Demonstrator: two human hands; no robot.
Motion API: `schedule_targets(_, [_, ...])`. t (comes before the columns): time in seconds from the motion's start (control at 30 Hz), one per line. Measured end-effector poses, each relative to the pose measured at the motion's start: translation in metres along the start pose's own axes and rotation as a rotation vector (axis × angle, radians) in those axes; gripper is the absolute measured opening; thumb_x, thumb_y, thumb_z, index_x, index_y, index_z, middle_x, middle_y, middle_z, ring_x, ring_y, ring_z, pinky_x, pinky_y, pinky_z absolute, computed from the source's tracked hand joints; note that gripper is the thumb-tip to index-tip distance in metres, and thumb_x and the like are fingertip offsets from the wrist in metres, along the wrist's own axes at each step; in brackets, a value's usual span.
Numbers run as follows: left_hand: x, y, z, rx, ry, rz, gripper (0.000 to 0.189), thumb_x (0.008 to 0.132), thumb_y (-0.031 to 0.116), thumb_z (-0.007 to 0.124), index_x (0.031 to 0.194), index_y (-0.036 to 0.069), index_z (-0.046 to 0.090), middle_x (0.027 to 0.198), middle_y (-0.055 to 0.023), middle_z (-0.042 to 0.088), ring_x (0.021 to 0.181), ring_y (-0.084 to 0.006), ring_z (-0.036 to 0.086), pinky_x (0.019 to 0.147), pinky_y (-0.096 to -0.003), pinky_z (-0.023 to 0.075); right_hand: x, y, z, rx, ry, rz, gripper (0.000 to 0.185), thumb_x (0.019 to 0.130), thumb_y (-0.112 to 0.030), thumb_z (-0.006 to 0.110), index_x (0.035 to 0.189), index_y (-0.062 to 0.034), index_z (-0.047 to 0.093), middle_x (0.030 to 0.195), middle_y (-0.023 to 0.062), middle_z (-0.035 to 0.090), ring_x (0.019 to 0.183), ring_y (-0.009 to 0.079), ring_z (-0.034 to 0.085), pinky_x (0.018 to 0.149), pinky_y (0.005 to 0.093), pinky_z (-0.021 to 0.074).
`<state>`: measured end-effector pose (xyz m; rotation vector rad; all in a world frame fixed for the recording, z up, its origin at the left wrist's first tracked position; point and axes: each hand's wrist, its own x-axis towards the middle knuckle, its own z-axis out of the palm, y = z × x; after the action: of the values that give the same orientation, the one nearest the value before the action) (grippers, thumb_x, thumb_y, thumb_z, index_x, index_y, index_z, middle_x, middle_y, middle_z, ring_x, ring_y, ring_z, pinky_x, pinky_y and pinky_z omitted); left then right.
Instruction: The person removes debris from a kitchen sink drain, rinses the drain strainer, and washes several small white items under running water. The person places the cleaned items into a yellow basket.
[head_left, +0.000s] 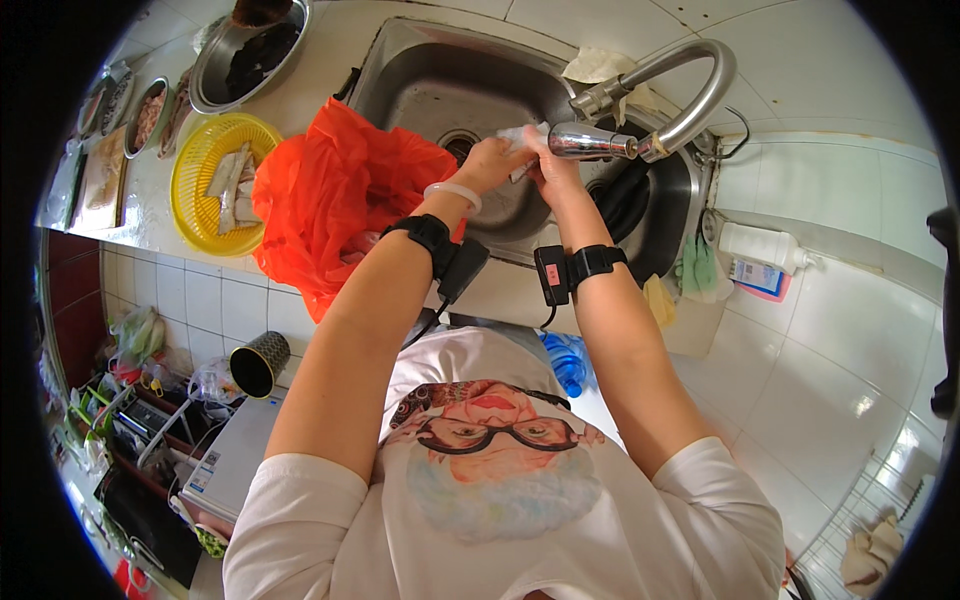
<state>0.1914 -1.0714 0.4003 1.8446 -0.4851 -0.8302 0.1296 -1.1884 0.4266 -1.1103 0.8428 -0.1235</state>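
Over the left basin of a stainless steel sink (450, 64), my left hand (491, 163) and my right hand (556, 166) meet just beneath the chrome spray head (589, 141) of the faucet. Both grip a pale, whitish piece (517, 135); fingers cover much of it, so its kind is unclear. A red plastic bag (345, 180) lies bunched over the sink's left edge, beside my left forearm. Left of the bag, a yellow plastic basket (186, 202) holds several flat silvery-white pieces (234, 187), which look like cut fish.
Dark elongated things (628, 201) lie in the right basin. A metal bowl (206, 97) with dark contents and a smaller bowl of pinkish meat (150, 118) stand on the left counter. Green gloves (699, 266) hang at the right edge, near a white pump bottle (761, 247).
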Motion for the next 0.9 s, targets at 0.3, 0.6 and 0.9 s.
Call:
schedule_targets(0.3, [-0.005,-0.006,-0.008,-0.562,0.319,-0.131,0.044,0.088,0.045,0.057,0.079,0.002,0.063,0.066,-0.0040,0.056,0.059,-0.0139,0.049,0.055,-0.0283,0.0395,-0.007,0.002,0.002,0.091,0.093,-0.139,0.023,0.081,-0.019,0.069,0.096,-0.0071,0.056,0.087,0.0049,0.060,0.079,0.0158,0.060,0.055,0.0298,0.0538])
schedule_targets(0.6, [-0.011,0.015,-0.003,-0.417,0.231,-0.026,0.033,0.084,0.034,0.067,0.081,0.001,0.062,0.065,-0.0005,0.056,0.055,-0.0078,0.049,0.050,-0.0235,0.0403,-0.020,-0.001,-0.007,-0.016,-0.179,-0.075,0.011,0.086,-0.014,0.062,0.093,-0.0059,0.057,0.087,0.0050,0.059,0.075,0.0158,0.060,0.056,0.0280,0.0517])
schedule_targets(0.9, [0.003,-0.004,0.000,-0.378,0.323,-0.089,0.047,0.089,0.040,0.056,0.073,-0.003,0.064,0.061,-0.0063,0.059,0.056,-0.0118,0.054,0.053,-0.0267,0.0435,-0.018,-0.002,-0.016,-0.153,-0.148,-0.022,0.021,0.084,-0.022,0.066,0.092,-0.0045,0.058,0.080,0.0053,0.058,0.053,0.0136,0.055,0.045,0.0258,0.0461])
